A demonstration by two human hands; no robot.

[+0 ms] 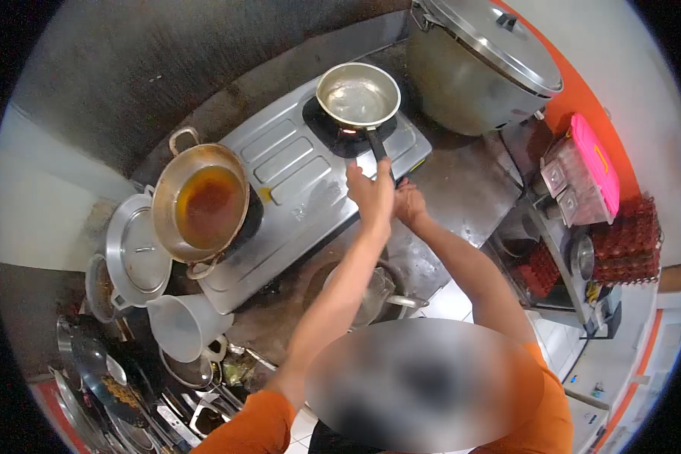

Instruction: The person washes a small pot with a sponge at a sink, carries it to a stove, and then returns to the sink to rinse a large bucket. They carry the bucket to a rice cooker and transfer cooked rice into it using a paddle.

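Observation:
A small saucepan with clear liquid in it stands on the right burner of the silver stove. Its black handle points toward me, and my left hand is closed around the handle's end. Just to the right, my right hand is at the stove's front edge, fingers curled; what they grip is hidden. A reddish glow shows under the saucepan. On the left burner sits a wide two-handled pan holding reddish-brown liquid.
A large lidded pot stands at the back right. Metal lids, a white plastic jug and utensils crowd the left. A pot lies below my left forearm. At right are a pink-lidded container and red egg trays.

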